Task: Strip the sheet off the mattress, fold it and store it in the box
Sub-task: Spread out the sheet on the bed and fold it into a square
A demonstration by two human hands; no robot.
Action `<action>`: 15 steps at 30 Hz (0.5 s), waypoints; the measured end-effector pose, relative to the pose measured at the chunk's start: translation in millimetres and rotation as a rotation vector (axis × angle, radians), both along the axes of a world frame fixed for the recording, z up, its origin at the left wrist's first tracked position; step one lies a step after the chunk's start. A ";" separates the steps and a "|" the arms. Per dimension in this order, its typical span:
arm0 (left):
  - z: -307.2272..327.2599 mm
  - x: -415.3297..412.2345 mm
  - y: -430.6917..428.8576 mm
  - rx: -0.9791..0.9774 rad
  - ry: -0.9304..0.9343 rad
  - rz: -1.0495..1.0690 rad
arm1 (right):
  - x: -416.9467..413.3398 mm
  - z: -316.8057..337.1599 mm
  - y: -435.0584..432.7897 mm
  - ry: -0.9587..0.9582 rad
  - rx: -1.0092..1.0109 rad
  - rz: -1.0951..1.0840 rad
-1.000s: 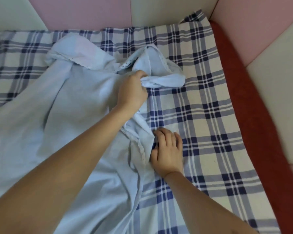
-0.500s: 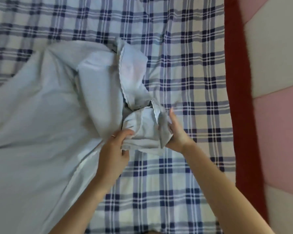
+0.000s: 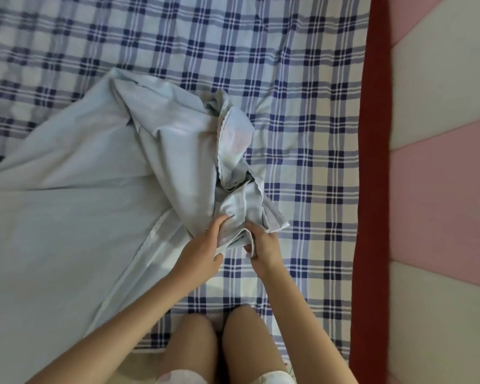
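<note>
Left hand (image 3: pixel 203 252) and right hand (image 3: pixel 263 245) grasp one pale blue sheet (image 3: pixel 94 189)
Both sets of fingers curl round its bunched corner, side by side; the rest spreads leftward from them over one plaid mattress cover (image 3: pixel 302 106); two knees (image 3: pixel 194 342) lie below the wrists.

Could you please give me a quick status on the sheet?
Left grip and right grip both hold a bunched corner of the pale blue sheet. Rest lies loose on the plaid mattress, unfolded. Box not in view.
</note>
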State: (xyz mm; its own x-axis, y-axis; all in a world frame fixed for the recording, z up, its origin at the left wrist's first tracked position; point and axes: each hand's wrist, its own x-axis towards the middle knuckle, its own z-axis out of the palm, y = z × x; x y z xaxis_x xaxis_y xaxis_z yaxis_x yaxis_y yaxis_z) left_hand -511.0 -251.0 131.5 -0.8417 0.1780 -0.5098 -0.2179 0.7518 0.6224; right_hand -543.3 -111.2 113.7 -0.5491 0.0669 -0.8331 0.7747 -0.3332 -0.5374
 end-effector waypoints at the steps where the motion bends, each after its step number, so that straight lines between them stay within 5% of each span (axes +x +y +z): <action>1: 8.0 0.6 0.7 0.010 -0.017 0.021 | -3.1 9.6 -0.5 0.036 0.044 0.031; 7: 52.0 15.7 24.9 0.084 -0.051 0.026 | -17.8 68.4 -4.7 0.058 0.123 0.022; 11: 91.9 26.8 15.6 0.446 -0.238 0.019 | -17.6 113.2 5.7 0.182 0.177 0.288; 13: 108.9 29.2 5.1 0.647 -0.271 0.269 | -16.3 135.6 14.0 0.300 0.215 0.583; 15: 112.6 24.5 -9.6 0.625 -0.121 0.729 | -17.4 158.1 18.7 0.372 0.210 0.868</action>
State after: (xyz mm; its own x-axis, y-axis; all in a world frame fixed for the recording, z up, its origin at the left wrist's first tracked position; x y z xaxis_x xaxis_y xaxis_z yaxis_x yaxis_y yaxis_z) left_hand -486.5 -260.5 244.1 -0.8004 -0.0988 -0.5912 -0.5891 -0.0525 0.8063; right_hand -560.7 -92.4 271.8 -0.7033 -0.3589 -0.6137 0.4744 0.4061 -0.7811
